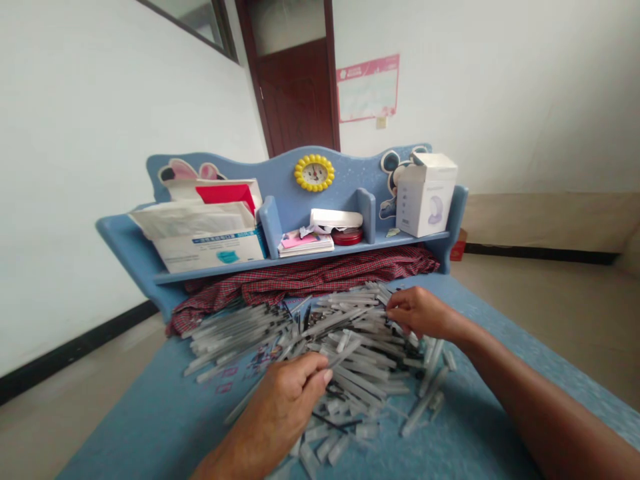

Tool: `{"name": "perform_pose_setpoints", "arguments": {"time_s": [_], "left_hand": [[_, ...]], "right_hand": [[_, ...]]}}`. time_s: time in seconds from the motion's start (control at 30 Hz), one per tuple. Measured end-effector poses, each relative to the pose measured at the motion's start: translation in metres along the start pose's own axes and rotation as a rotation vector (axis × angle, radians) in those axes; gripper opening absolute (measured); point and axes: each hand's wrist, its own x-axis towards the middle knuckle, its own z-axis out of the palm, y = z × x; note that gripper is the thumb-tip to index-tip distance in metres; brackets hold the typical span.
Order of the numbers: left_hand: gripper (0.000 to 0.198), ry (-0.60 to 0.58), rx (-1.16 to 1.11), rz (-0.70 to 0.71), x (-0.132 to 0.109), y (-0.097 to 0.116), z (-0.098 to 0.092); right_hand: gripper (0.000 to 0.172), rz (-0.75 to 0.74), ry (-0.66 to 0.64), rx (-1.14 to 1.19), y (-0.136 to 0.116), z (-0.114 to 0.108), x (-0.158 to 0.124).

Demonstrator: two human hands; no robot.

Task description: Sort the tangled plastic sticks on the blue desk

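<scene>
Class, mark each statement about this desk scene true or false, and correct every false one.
1. A yellow, flower-shaped dial is on the blue backboard. True.
2. The red checked cloth lies on top of the blue shelf. False: it lies bunched below the shelf.
3. Slender, translucent plastic tubes are piled on the mottled blue tabletop. True.
4. The left hand pinches the round red tin. False: it seems to pinch a translucent tube; the tin sits on the shelf.
5. The right hand is nearer the shelf than the left hand. True.
</scene>
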Motion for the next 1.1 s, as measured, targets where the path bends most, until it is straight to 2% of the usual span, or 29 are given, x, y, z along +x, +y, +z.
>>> {"name": "perform_pose_setpoints", "arguments": {"time_s": [0.17, 0.33, 0.43, 0.6, 0.7, 0.8, 0.93, 1.1], "left_hand": [[0.025, 0.019, 0.006, 0.023, 0.000, 0.002, -0.001], [0.027, 0.016, 0.024, 0.042, -0.001, 0.005, 0.001], [0.026, 0.029, 0.010, 0.047, 0.000, 0.002, -0.006], [0.022, 0.118, 0.007, -0.062, 0.006, -0.024, -0.042], [0.022, 0.183, 0.020, -0.144, 0.010, -0.045, -0.057], [0.021, 0.232, -0.005, -0.183, 0.012, -0.055, -0.057], [0.020, 0.227, -0.226, -0.190, 0.014, -0.049, -0.042], [0.019, 0.249, -0.808, -0.207, 0.010, -0.023, -0.029]], "right_hand": [[0.028, -0.203, -0.107, 0.201, -0.025, 0.022, -0.015], [0.026, -0.176, -0.133, 0.358, -0.034, 0.037, -0.020], [0.024, -0.142, -0.059, 0.439, -0.030, 0.027, -0.017], [0.025, -0.094, 0.190, 0.563, -0.011, 0.005, -0.002], [0.023, -0.033, 0.201, 0.553, -0.002, 0.012, 0.006], [0.020, -0.018, 0.175, 0.480, -0.001, 0.026, 0.011], [0.021, -0.042, 0.208, 0.294, -0.003, 0.033, 0.014], [0.026, -0.104, 0.318, 0.186, -0.010, 0.032, 0.004]]}}
